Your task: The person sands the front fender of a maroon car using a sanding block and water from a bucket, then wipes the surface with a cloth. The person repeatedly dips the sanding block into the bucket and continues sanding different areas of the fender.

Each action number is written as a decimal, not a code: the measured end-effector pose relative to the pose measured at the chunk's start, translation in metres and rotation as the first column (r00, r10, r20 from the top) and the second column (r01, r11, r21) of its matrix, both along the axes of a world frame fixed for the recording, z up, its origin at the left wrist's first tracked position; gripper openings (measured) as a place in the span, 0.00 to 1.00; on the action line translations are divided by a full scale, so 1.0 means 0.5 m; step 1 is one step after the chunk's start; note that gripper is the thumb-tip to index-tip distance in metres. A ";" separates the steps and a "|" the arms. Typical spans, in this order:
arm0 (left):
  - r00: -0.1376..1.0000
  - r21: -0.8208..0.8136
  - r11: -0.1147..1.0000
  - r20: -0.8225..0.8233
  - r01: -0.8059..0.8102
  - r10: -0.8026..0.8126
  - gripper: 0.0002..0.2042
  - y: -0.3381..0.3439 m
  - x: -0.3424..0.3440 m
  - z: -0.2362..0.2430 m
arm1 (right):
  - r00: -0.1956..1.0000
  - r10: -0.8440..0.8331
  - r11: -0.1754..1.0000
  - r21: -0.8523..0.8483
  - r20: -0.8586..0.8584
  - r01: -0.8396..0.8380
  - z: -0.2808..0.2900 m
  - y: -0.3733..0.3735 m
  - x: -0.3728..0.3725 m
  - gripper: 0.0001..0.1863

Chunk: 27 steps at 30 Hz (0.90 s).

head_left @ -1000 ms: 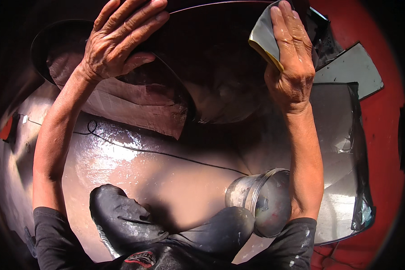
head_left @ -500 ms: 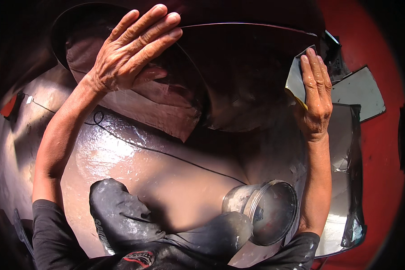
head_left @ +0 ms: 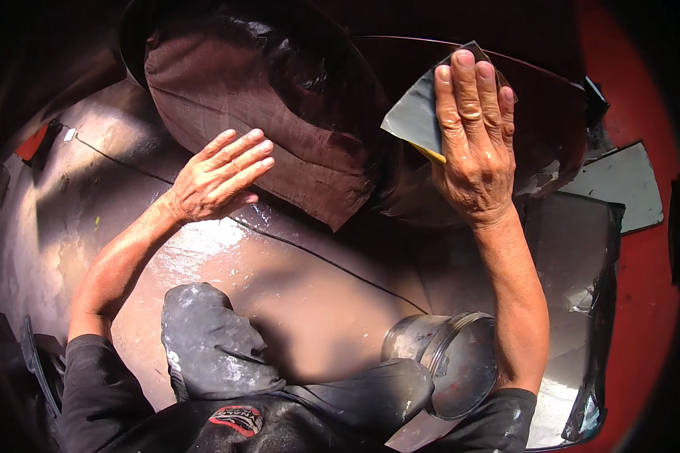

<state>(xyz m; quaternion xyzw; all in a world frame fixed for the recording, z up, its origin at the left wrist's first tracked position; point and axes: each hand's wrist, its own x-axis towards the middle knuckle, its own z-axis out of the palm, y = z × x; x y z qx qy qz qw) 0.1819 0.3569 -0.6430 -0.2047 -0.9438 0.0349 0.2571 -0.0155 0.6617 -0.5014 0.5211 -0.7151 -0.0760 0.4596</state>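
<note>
A folded grey sheet of sandpaper [head_left: 419, 113], with a yellowish lower edge, lies under my right hand [head_left: 477, 140]. The fingers of that hand are stretched along the sheet and hold it toward a dark, glossy vehicle body panel [head_left: 540, 124]; the contact itself is hidden behind the hand. My left hand [head_left: 223, 174] is open, its fingers straight and close together, with nothing in it. It hovers over the floor, just below a wheel [head_left: 295, 75] draped with a brownish cover [head_left: 257, 143].
By my right knee stands a dirty bucket [head_left: 465, 362]. A black cord [head_left: 317, 264] crosses the wet floor [head_left: 317, 325]. At right lie a grey panel with black edging [head_left: 574, 249] and a pale rectangular plate [head_left: 619, 185] on the red floor [head_left: 642, 302].
My right hand has moved left and slightly up with the sandpaper. My left hand has come down from in front of the covered wheel. The whole view has shifted a little.
</note>
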 end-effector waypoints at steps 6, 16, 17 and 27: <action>0.997 0.078 0.996 -0.061 -0.040 0.045 0.28 -0.001 0.027 -0.013 | 0.997 -0.076 0.997 0.006 0.017 0.076 -0.137 0.107 -0.021 0.30; 0.999 0.153 0.988 -0.017 -0.025 0.028 0.27 0.020 0.022 -0.030 | 0.992 -0.084 0.996 -0.020 0.098 0.086 -0.120 -0.016 0.044 0.34; 0.998 0.157 0.987 -0.027 -0.043 0.048 0.27 0.015 0.032 -0.032 | 0.985 -0.047 0.997 -0.054 0.169 0.057 -0.164 0.024 0.035 0.33; 1.000 0.231 0.973 -0.019 0.014 -0.010 0.26 0.046 0.007 -0.025 | 0.980 -0.107 0.992 -0.054 0.170 0.117 -0.109 -0.081 0.078 0.35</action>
